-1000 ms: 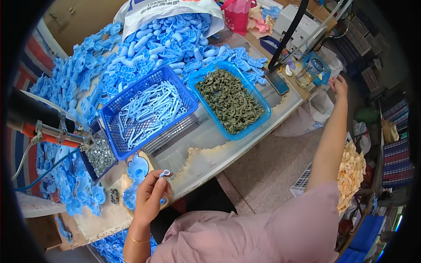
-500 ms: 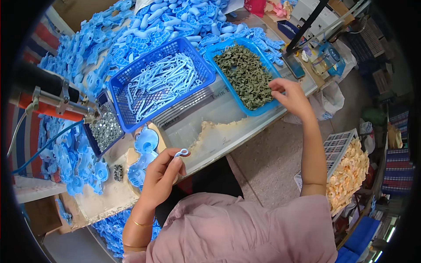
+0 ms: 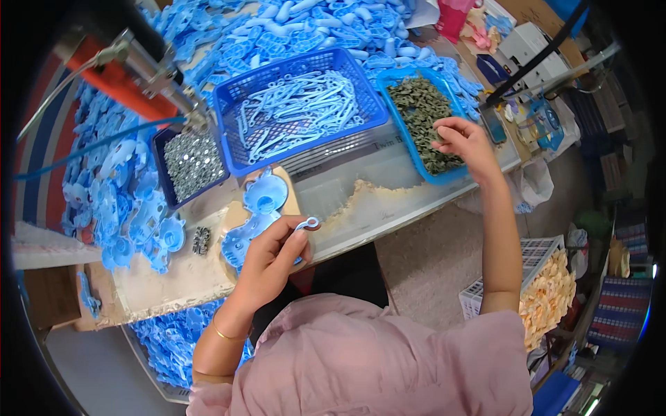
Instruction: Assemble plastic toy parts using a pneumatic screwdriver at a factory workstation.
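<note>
Between the thumb and fingers of my left hand [image 3: 269, 267] is a small light-blue plastic rod with a ring end [image 3: 309, 223]; its other end is hidden by the fingers. Just beyond that hand, a light-blue plastic shell [image 3: 266, 192] lies on a beige fixture block [image 3: 294, 201] near the table edge. My right hand [image 3: 475, 151] is over the right side of a bright-blue tray [image 3: 415, 161] full of small dark-green pieces [image 3: 424, 114]. Its fingertips are pinched together; whatever may be between them is too small to make out.
A blue mesh basket [image 3: 220, 97] of similar rods stands left of the tray. Beside it sit a dark box [image 3: 166, 173] of shiny metal bits and a machine arm with an orange part [image 3: 121, 80]. Blue plastic parts [image 3: 298, 31] heap up behind. A white crate [image 3: 475, 298] stands right.
The view has shifted, so the table sits farther right in it. My right hand stays by the green pieces, its fingers now drawn closer together. My left hand still holds the rod.
</note>
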Motion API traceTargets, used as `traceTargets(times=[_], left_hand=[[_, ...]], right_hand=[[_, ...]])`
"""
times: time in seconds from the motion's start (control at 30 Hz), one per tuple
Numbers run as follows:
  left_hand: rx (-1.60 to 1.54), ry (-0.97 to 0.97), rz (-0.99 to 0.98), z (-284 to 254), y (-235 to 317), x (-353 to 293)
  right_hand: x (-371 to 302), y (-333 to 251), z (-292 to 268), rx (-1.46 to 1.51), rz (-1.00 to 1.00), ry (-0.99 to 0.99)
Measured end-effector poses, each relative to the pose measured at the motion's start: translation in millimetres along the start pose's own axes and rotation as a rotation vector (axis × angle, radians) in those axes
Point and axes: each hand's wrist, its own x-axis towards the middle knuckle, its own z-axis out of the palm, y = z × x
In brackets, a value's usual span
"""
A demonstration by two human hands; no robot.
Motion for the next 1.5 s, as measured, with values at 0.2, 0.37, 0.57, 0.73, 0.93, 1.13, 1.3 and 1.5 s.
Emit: traceTargets(times=[0.2, 0.37, 0.57, 0.73, 0.93, 1.13, 1.3, 1.5], left_hand=[[-0.043, 0.050, -0.009, -13, -8, -6], [0.069, 0.114, 0.069, -27, -14, -4], [0.094, 0.098, 0.025, -38, -14, -17], [0.146, 0.160, 0.078, -39, -24, -20], [0.494, 0.289, 0.124, -34, -18, -23], [0.308, 0.151, 0.129, -43, -29, -27], [0.638, 0.267, 0.281, -57, -38, -31], [0.911, 0.402, 0.390, -80, -37, -44]], right_hand=[[-23, -33, 90, -0.099, -0.114, -0.294], [-42, -43, 163, -0.096, -0.109, -0.582], [-50, -50, 215, -0.052, 0.021, -0.745], [-58, -54, 228, -0.041, 0.011, -0.745], [-67, -61, 233, -0.283, -0.117, -0.647], [-59, -55, 229, -0.038, 0.074, -0.873], [-70, -40, 240, -0.236, -0.287, -0.766], [-55, -14, 243, -0.180, -0.142, -0.632]])
